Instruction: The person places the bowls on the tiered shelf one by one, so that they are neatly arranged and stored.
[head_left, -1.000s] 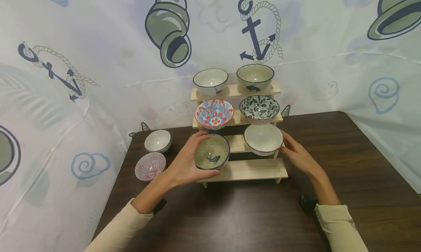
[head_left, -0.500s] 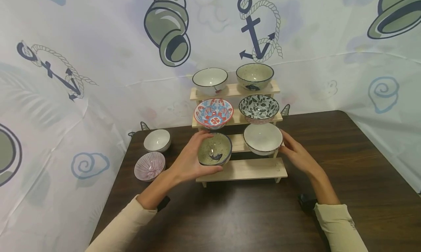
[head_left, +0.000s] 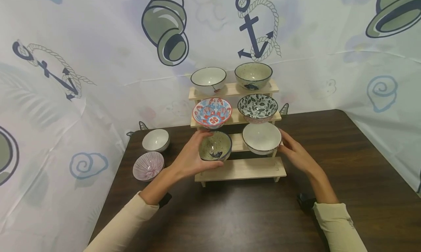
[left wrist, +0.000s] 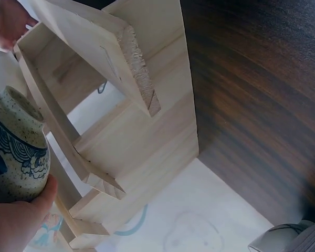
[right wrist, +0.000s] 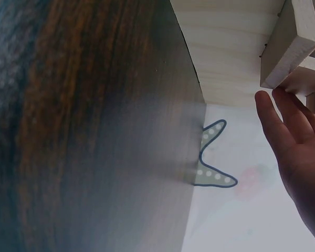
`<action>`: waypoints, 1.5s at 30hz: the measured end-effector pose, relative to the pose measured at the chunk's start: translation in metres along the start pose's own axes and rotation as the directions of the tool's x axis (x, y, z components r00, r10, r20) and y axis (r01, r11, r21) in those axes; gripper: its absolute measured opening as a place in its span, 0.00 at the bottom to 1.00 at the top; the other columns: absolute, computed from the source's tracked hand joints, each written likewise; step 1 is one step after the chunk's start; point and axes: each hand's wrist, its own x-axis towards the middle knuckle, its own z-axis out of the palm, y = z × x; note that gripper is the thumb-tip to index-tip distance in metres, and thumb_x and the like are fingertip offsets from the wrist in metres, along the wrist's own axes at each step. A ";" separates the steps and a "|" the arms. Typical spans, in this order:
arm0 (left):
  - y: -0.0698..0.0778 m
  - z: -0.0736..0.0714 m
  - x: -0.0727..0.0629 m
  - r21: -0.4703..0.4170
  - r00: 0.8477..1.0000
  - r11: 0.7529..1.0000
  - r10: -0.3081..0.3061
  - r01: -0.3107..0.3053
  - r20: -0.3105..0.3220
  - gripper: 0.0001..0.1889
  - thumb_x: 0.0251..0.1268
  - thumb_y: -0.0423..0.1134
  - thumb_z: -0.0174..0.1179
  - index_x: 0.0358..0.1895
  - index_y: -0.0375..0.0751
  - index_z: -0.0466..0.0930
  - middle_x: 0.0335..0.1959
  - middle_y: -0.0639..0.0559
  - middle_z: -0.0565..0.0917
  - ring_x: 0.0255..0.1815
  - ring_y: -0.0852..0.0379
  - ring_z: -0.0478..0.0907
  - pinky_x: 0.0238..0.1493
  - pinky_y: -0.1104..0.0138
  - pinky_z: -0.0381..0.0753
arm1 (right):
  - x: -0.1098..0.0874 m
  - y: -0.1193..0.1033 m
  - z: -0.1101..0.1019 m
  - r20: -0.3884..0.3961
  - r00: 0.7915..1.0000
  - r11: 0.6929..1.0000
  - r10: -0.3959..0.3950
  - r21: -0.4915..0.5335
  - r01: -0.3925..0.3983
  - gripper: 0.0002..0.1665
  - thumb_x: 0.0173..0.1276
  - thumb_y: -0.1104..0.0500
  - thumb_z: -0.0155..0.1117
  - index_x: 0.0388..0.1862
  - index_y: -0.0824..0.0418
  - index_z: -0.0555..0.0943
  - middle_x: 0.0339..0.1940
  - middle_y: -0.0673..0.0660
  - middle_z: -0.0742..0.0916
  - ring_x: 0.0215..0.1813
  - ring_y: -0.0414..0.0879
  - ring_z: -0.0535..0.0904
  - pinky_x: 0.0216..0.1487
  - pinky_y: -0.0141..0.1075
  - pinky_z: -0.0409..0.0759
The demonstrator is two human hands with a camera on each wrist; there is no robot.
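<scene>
My left hand [head_left: 192, 155] grips a speckled grey-green bowl [head_left: 215, 146] with a dark fish inside, thumb in front and fingers at the far side. It is at the left of the second shelf from the bottom of a wooden stepped stand [head_left: 243, 169]. In the left wrist view, blue waves show on the bowl's outside [left wrist: 16, 152], and its foot looks apart from the wood. My right hand [head_left: 297, 153], fingers fairly straight, is beside the white bowl [head_left: 262, 137] on that shelf's right. The right wrist view shows its fingertips at the shelf's end [right wrist: 294, 47].
Above stand a red-and-blue patterned bowl [head_left: 212, 112], a black-leaf bowl [head_left: 257, 106], a white bowl [head_left: 208, 78] and another speckled bowl [head_left: 253, 76]. On the dark table [head_left: 243, 215], at the left, are a white bowl [head_left: 156, 139] and a pink-striped bowl [head_left: 148, 165]. A printed cloth [head_left: 115, 62] hangs behind.
My left hand has moved the speckled bowl slightly up and right, toward the shelf. My right hand stays by the white bowl. The head view has shifted a little.
</scene>
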 end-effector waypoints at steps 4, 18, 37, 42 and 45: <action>-0.002 0.000 0.003 -0.005 1.000 1.000 -0.010 0.010 -0.002 0.50 0.42 0.63 0.80 0.70 0.45 0.70 0.73 0.52 0.71 0.75 0.52 0.68 0.75 0.50 0.71 | 0.001 0.000 0.000 0.002 1.000 1.000 -0.006 0.003 0.006 0.41 0.84 0.54 0.52 0.87 0.49 0.47 0.86 0.60 0.58 0.86 0.64 0.48 0.79 0.70 0.53; -0.002 0.002 0.010 0.009 0.999 0.999 -0.039 0.039 -0.022 0.53 0.38 0.62 0.83 0.69 0.42 0.70 0.73 0.48 0.68 0.75 0.51 0.68 0.76 0.52 0.69 | 0.002 0.002 -0.001 -0.011 1.000 1.000 0.002 -0.009 -0.003 0.41 0.84 0.52 0.52 0.87 0.51 0.47 0.85 0.63 0.61 0.84 0.66 0.56 0.76 0.68 0.60; -0.003 0.019 0.005 -0.052 0.987 0.995 -0.095 0.089 -0.133 0.51 0.38 0.61 0.83 0.66 0.45 0.67 0.69 0.47 0.69 0.71 0.50 0.70 0.73 0.50 0.73 | 0.001 0.003 0.003 0.006 1.000 1.000 -0.005 -0.006 0.005 0.41 0.84 0.53 0.51 0.87 0.52 0.47 0.85 0.64 0.60 0.84 0.67 0.54 0.76 0.69 0.60; -0.003 0.021 0.007 -0.082 0.984 0.992 -0.105 0.094 -0.141 0.52 0.39 0.62 0.83 0.66 0.45 0.65 0.68 0.47 0.69 0.70 0.52 0.71 0.72 0.52 0.73 | 0.002 0.003 0.002 -0.008 1.000 1.000 -0.010 -0.019 0.010 0.40 0.84 0.53 0.52 0.87 0.51 0.48 0.85 0.64 0.62 0.84 0.67 0.56 0.76 0.69 0.61; -0.002 0.020 0.008 -0.080 0.983 0.991 -0.118 0.107 -0.139 0.53 0.39 0.63 0.83 0.67 0.46 0.64 0.67 0.48 0.70 0.69 0.49 0.72 0.71 0.51 0.74 | 0.002 0.003 0.000 -0.014 1.000 1.000 -0.008 -0.024 0.008 0.40 0.84 0.52 0.52 0.87 0.51 0.48 0.85 0.63 0.62 0.84 0.67 0.56 0.76 0.69 0.60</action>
